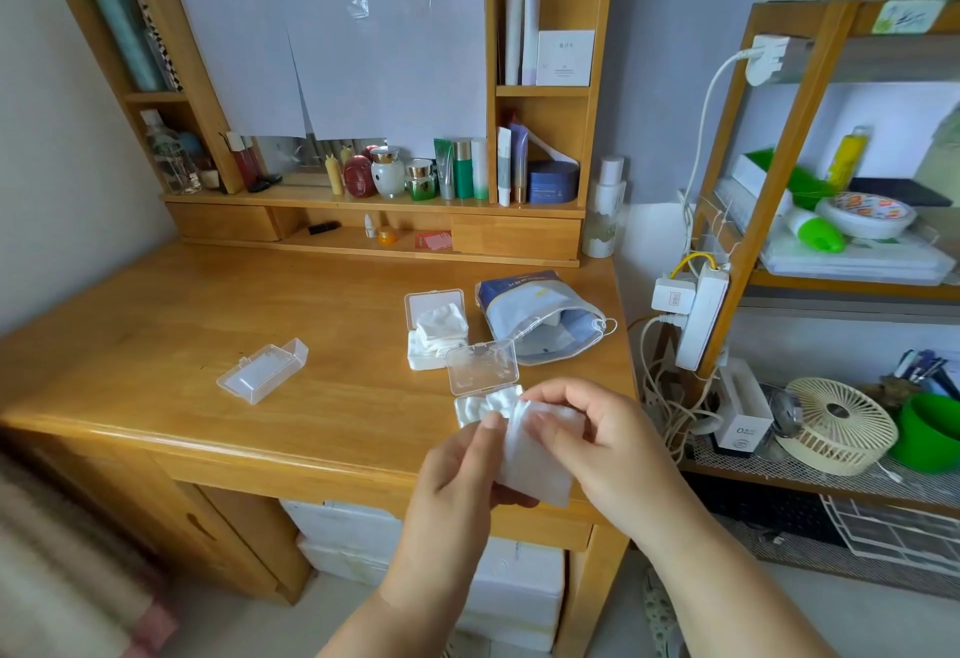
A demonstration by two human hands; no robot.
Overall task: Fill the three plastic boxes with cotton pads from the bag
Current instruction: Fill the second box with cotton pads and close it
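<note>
Cotton pads (535, 455) pinched between left hand (457, 470) and right hand (592, 439), above open box (480, 387)

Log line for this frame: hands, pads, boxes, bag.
left hand + right hand: hold cotton pads | near box: open, partly filled | middle box: heaped | far-left box: closed | bag: open

Soft, even daylight; faint shadows, wide-angle bending and blur toward edges.

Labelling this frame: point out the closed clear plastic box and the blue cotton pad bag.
closed clear plastic box (263, 370): head view, lid's middle.
blue cotton pad bag (514, 306): head view, printed front.
</note>
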